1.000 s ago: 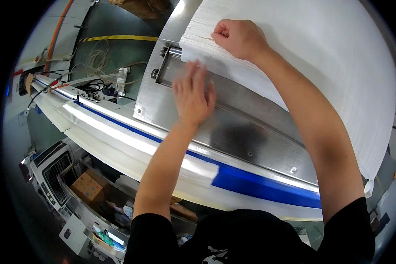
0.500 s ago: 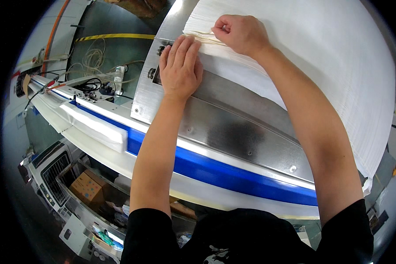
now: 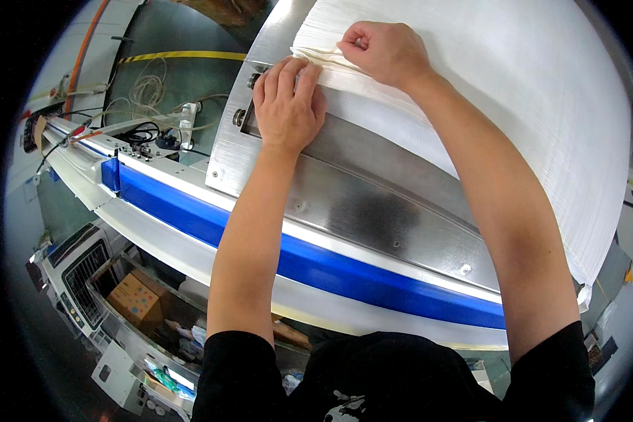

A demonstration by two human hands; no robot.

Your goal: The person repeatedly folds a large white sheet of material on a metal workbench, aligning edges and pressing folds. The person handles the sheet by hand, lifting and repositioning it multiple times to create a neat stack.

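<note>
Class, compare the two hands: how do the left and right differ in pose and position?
The left hand has its fingers reaching forward side by side; the right hand has its fingers curled in. The left hand lies partly over the metal plate, the right hand over the white stack. Both are bare and near the stack's edge.

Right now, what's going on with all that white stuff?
A person in a black top has both bare hands at one corner of a big stack of thin white sheets. The left hand has its fingers at the stack's edge, and the right hand is curled beside it; its exact grip is hard to see. The stack lies on a shiny metal plate.
</note>
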